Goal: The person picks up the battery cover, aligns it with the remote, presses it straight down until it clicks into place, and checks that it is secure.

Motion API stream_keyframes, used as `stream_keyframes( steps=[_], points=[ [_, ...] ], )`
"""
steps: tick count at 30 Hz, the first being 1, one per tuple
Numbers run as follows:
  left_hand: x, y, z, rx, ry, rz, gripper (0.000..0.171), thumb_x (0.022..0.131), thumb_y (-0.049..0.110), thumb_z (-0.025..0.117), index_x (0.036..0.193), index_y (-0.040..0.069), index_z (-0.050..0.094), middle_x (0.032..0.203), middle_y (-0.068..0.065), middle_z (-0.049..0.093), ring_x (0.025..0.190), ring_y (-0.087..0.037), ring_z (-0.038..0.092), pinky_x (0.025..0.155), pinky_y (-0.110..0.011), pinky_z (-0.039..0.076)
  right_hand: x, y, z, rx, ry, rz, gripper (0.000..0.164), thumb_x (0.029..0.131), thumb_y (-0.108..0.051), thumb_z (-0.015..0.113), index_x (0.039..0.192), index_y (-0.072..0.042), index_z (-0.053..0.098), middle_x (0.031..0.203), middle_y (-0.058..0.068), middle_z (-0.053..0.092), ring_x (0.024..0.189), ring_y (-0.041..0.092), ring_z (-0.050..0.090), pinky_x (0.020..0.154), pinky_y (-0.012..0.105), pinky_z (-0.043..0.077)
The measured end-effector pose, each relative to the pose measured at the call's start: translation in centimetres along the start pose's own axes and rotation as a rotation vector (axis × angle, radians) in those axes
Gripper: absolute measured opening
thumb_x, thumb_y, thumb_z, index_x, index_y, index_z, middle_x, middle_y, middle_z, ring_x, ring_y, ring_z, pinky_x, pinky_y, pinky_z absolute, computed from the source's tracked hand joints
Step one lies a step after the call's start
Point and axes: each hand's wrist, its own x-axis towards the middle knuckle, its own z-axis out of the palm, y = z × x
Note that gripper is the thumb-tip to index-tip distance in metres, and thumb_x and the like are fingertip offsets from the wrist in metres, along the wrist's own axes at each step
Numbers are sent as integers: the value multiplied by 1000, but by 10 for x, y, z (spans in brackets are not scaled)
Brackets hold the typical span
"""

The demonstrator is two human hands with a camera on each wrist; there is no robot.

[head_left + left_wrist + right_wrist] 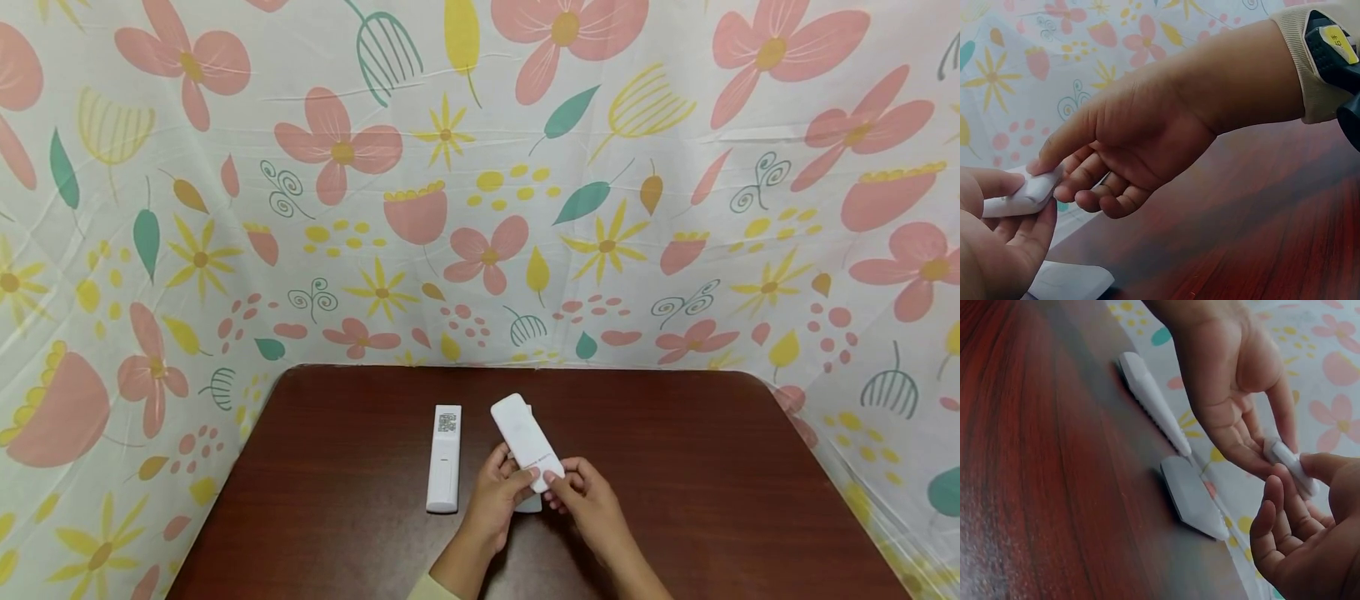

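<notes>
A white remote control (525,435) is held tilted above the table by both hands at its lower end. The left hand (491,500) grips one side, thumb on the upper face and fingers beneath. The right hand (592,504) pinches the near corner, its thumb beside the other thumb; in the left wrist view this right hand (1129,134) has its other fingers loosely bent. Small print marks the remote's upper face near the thumbs. Partly hidden beneath it lies a second white remote (531,505), also seen on the table in the right wrist view (1194,497).
Left of the hands, another white remote (444,460) lies lengthwise with a printed code label at its far end. The dark red-brown wooden table (337,483) ends at a floral curtain (480,183) behind and at both sides.
</notes>
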Motion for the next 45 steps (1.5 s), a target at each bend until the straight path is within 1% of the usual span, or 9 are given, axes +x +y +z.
stream_keyframes(
  steps=[5,8,11,13,20,23,29,36,45],
  points=[
    [-1,3,-1,-2,-5,-9,68,92,5,67,153,2,38,124,-16,69,100,-13,68,84,-26,56,0,2,-2,-83,-14,-47,43,91,-21,75,129,-10,57,100,12,69,79,15,67,68,26,56],
    [-2,5,-2,9,-12,-13,72,92,6,67,156,4,34,127,-17,68,102,-13,68,84,-25,56,0,3,-5,-133,-48,-128,61,89,-21,78,143,-22,49,119,12,68,89,12,66,74,24,56],
    [-2,6,-3,28,-19,-18,71,92,6,66,156,7,35,125,-16,69,100,-13,68,83,-25,56,0,4,-8,-202,-97,-224,73,89,-20,78,151,-28,42,129,11,65,95,13,65,78,25,56],
    [-2,6,-3,37,-23,-16,70,92,6,65,155,7,36,122,-16,70,98,-13,69,82,-25,55,-1,4,-9,-254,-115,-267,74,88,-23,79,152,-30,42,133,10,64,99,14,64,80,27,56],
    [-4,6,-3,75,-29,-12,68,91,8,66,153,6,41,122,-18,71,97,-13,70,84,-24,56,-2,5,-11,-409,-127,-335,63,89,-33,78,146,-37,52,148,-6,56,132,7,52,104,29,48],
    [-5,7,-3,86,-30,-22,68,91,9,66,154,6,40,122,-18,71,97,-13,70,84,-24,56,-2,6,-11,-402,-148,-367,63,89,-31,78,146,-34,52,147,-5,56,130,7,53,103,27,49],
    [-5,7,-3,96,-39,-21,68,92,10,66,154,3,39,121,-19,71,95,-12,70,82,-23,56,-1,5,-12,-378,-175,-365,67,88,-31,79,147,-34,50,145,-7,56,127,6,54,101,26,50],
    [-7,9,-2,80,-57,-14,66,92,8,66,153,3,40,120,-20,72,93,-13,71,80,-24,57,-1,8,-12,-406,-119,-387,64,86,-31,81,143,-36,54,145,-9,58,131,3,52,103,22,49],
    [-9,11,-3,65,-94,-30,70,91,6,68,154,5,38,119,-22,71,95,-15,72,79,-25,59,0,9,-12,-383,-114,-398,63,83,-28,82,142,-32,58,142,-3,62,118,6,61,88,25,58]
  ],
)
